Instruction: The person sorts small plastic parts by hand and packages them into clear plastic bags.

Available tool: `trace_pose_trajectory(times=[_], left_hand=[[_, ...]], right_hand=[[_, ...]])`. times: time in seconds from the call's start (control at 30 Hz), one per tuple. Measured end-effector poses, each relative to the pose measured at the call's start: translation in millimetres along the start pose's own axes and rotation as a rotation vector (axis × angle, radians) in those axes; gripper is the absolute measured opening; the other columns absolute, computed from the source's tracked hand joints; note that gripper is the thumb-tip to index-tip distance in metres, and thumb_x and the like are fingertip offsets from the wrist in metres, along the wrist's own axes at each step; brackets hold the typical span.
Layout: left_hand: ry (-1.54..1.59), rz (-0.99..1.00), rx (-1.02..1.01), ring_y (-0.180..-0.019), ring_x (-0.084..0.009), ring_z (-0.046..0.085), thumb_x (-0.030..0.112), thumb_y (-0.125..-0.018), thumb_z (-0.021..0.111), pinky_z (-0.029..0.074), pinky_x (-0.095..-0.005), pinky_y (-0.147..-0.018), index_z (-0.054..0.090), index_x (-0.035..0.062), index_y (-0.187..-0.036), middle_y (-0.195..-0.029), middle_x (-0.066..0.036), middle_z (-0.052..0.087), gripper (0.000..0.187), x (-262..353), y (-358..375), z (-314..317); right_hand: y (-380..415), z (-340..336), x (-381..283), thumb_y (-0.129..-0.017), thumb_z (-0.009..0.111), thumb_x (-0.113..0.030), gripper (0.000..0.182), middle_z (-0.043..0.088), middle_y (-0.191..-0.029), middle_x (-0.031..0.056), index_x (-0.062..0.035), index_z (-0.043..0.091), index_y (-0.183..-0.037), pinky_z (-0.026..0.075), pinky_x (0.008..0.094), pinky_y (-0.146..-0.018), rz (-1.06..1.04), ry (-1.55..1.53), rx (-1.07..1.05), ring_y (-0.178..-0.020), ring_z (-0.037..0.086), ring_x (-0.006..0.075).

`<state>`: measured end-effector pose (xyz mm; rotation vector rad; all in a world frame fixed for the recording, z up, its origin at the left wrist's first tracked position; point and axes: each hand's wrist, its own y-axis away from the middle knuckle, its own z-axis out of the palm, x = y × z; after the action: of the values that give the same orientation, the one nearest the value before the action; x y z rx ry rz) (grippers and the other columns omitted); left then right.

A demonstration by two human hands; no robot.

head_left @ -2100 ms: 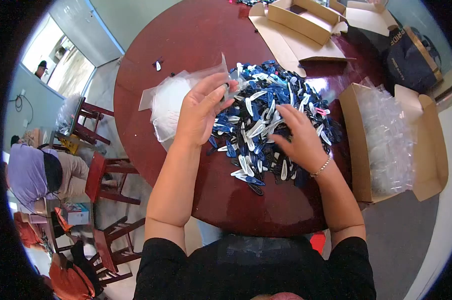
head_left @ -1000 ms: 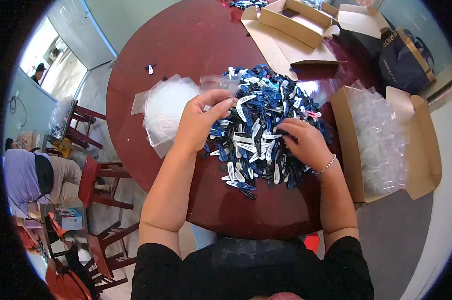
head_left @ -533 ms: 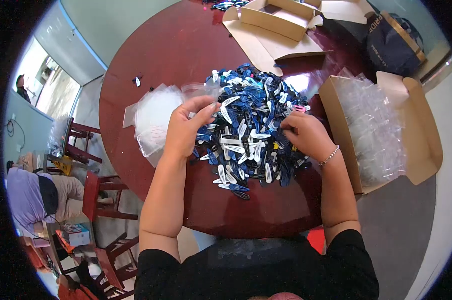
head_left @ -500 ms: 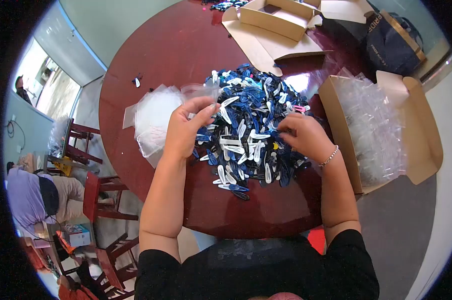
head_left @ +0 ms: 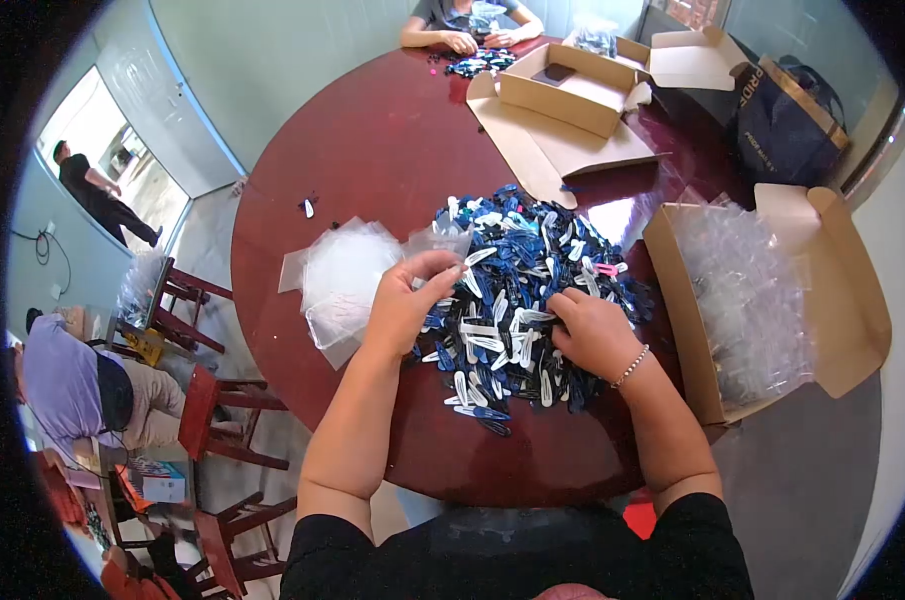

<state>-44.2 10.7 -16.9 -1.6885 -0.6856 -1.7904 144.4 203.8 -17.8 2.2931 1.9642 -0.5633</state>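
Many clear bags (head_left: 748, 290) fill one cardboard box (head_left: 853, 300) beside hair clips (head_left: 533, 270)

A round, dark red table (head_left: 373, 130) carries everything. On it lie a heap of blue and white hair clips (head_left: 528, 285), a stack of clear bags (head_left: 343, 280), two open cardboard boxes (head_left: 573, 90) (head_left: 693, 300) and a dark bag (head_left: 783, 125).
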Motion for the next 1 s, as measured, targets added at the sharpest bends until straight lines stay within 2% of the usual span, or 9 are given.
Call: trace_pose_trajectory(times=[0.17, 0.43, 0.77, 0.83, 1.0], left_hand=[[-0.022, 0.006, -0.003, -0.098, -0.0122, 0.064, 0.016, -0.089, 0.067, 0.05, -0.0282, -0.082, 0.068, 0.0064, -0.108, -0.103, -0.004, 0.07, 0.021, -0.7, -1.2, -0.5], [-0.035, 0.012, -0.015, -0.098, -0.0113, 0.062, 0.017, -0.09, 0.066, 0.05, -0.0286, -0.082, 0.069, 0.0067, -0.108, -0.103, -0.003, 0.07, 0.021, -2.7, -1.5, -2.3], [-0.04, 0.019, -0.009, -0.096, -0.0113, 0.062, 0.018, -0.089, 0.067, 0.049, -0.0284, -0.08, 0.069, 0.0064, -0.107, -0.102, -0.003, 0.07, 0.022, -4.7, -2.4, -2.7], [-0.046, 0.026, -0.008, -0.096, -0.0114, 0.062, 0.018, -0.089, 0.067, 0.049, -0.0284, -0.08, 0.069, 0.006, -0.107, -0.102, -0.003, 0.07, 0.022, -3.7, -1.8, -1.9], [-0.073, 0.044, -0.001, -0.095, -0.0115, 0.063, 0.018, -0.089, 0.066, 0.049, -0.0282, -0.08, 0.069, 0.0052, -0.107, -0.102, -0.004, 0.07, 0.022, -1.1, -0.7, -0.8]], right_hand=[[0.1, -4.0, 7.7, -0.079, 0.063, -0.012, 0.016, 0.063, -0.088, 0.0112, -0.0074, 0.062, -0.094, 0.051, 0.0423, -0.068, 0.017, -0.02, 0.099, -0.08, 0.064, 0.0329], [-3.3, -2.3, 20.8, -0.082, 0.065, -0.013, 0.011, 0.063, -0.077, 0.016, -0.003, 0.062, -0.085, 0.049, 0.0435, -0.064, 0.101, -0.085, 0.248, -0.073, 0.063, 0.036], [-4.1, -3.3, 18.3, -0.083, 0.068, -0.016, 0.015, 0.062, -0.075, 0.0157, -0.0028, 0.061, -0.08, 0.047, 0.0431, -0.06, 0.095, -0.087, 0.24, -0.07, 0.061, 0.0356], [-4.2, -7.3, 15.0, -0.085, 0.066, -0.02, 0.019, 0.062, -0.077, 0.0159, -0.0042, 0.058, -0.08, 0.049, 0.0459, -0.064, 0.139, -0.081, 0.164, -0.074, 0.062, 0.0369], [-4.4, -4.4, 15.8, -0.083, 0.068, -0.02, 0.019, 0.061, -0.074, 0.0158, -0.0035, 0.059, -0.078, 0.048, 0.0443, -0.061, 0.118, -0.09, 0.19, -0.071, 0.062, 0.0358]])
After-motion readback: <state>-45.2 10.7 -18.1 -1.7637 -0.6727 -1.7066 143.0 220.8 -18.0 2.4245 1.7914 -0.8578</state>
